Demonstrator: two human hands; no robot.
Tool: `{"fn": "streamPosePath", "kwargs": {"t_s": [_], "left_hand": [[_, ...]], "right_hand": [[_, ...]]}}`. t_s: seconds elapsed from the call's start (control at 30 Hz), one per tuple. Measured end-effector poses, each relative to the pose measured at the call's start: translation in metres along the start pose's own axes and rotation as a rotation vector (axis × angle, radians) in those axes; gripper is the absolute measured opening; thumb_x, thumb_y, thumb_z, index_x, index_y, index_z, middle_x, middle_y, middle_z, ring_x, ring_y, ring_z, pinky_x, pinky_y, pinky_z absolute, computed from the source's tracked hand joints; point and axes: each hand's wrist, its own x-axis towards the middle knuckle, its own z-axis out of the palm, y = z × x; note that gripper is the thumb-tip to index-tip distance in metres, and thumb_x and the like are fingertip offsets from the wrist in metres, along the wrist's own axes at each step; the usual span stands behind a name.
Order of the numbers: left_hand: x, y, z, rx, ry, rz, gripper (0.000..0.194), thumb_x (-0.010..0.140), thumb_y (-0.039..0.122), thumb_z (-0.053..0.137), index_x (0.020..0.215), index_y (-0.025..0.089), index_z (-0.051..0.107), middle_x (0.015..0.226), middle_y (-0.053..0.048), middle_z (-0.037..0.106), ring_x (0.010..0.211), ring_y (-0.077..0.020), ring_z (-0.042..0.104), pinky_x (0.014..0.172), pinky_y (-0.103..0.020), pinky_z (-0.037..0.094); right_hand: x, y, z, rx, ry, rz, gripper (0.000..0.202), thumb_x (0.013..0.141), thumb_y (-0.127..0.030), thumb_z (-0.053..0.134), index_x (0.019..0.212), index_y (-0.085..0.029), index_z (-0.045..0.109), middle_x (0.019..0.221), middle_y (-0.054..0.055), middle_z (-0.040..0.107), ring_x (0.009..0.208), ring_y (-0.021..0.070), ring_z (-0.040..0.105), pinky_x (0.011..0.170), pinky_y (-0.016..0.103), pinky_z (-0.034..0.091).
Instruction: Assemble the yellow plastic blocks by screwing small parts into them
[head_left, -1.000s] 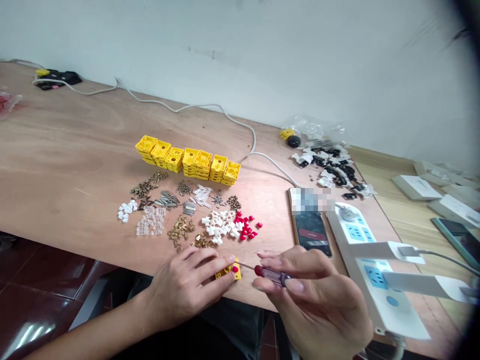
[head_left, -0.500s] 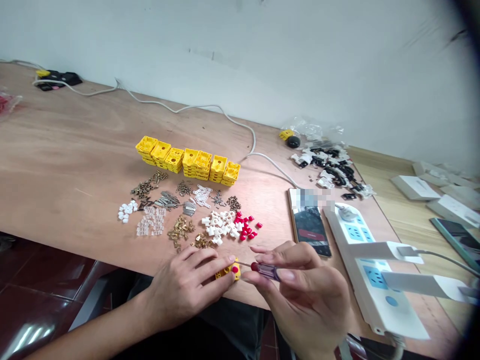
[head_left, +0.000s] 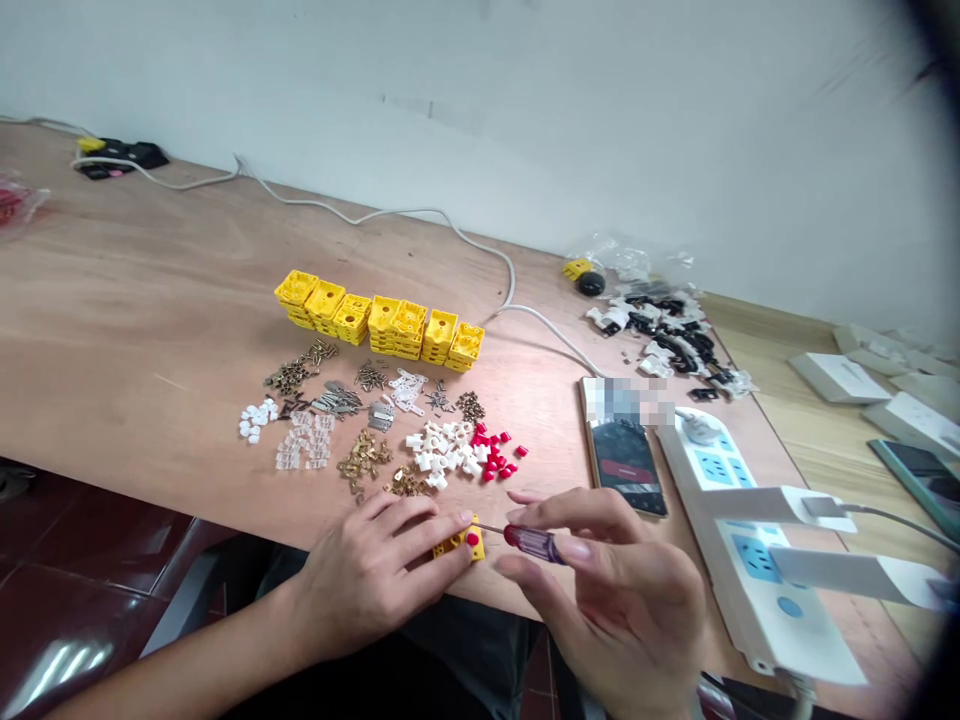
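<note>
Tabletop (head_left: 150,300) below, left hand (head_left: 379,560) holds yellow housing (head_left: 478,553), right hand (head_left: 622,585) a screwdriver (head_left: 532,543).

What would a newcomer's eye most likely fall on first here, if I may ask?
Probably the bright yellow housings, stacked in a row across the middle of the table. Closer in, red caps lie beside a pile of white parts. Near the table's front edge, the left hand holds a yellow piece while the right hand holds a screwdriver.
</note>
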Motion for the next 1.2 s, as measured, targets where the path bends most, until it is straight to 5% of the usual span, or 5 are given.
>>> {"fn": "streamPosePath", "kwargs": {"t_s": [0.13,0.37,0.57,0.97,1.2], "left_hand": [[0.002,0.001,-0.001,-0.014,0.021,-0.022,0.022,0.107,0.022,0.052,0.117,0.021,0.072,0.12,-0.001,0.075,0.102,-0.0212,0.066,0.079,-0.034,0.051],[0.004,0.001,-0.001,-0.006,0.03,-0.02,0.022,0.107,0.022,0.052,0.116,0.021,0.072,0.122,0.002,0.075,0.1,-0.0216,0.065,0.078,-0.035,0.051],[0.001,0.001,-0.001,-0.011,-0.003,-0.018,0.022,0.107,0.022,0.053,0.118,0.02,0.071,0.125,0.001,0.074,0.102,-0.0217,0.064,0.077,-0.035,0.052],[0.002,0.001,0.0,-0.023,0.02,-0.022,0.022,0.107,0.021,0.051,0.115,0.02,0.072,0.123,0.001,0.075,0.101,-0.0218,0.064,0.077,-0.035,0.051],[-0.001,0.0,0.0,-0.004,-0.002,-0.002,0.023,0.106,0.021,0.054,0.122,0.02,0.07,0.126,-0.001,0.074,0.104,-0.0231,0.064,0.078,-0.036,0.052]], "right_hand": [[-0.005,0.0,-0.004,0.048,-0.124,0.029,0.063,0.08,0.016,0.06,0.128,-0.025,0.053,0.115,0.006,0.074,0.104,0.0215,0.076,0.085,0.043,0.069],[-0.002,0.003,0.006,0.004,0.077,-0.001,0.069,0.069,0.018,0.074,0.12,-0.026,0.061,0.098,-0.001,0.073,0.083,0.0133,0.075,0.065,0.025,0.069],[-0.005,0.002,-0.007,0.081,-0.108,0.044,0.069,0.079,0.017,0.061,0.132,-0.027,0.054,0.12,0.007,0.073,0.107,0.0219,0.075,0.078,0.04,0.071],[-0.006,0.002,-0.004,0.071,-0.08,0.001,0.065,0.08,0.014,0.064,0.131,-0.027,0.056,0.124,0.005,0.073,0.108,0.0207,0.076,0.086,0.041,0.07],[-0.004,0.001,0.001,0.065,0.1,0.004,0.061,0.075,0.015,0.072,0.118,-0.028,0.063,0.101,-0.001,0.074,0.088,0.0154,0.076,0.071,0.031,0.071]]}}
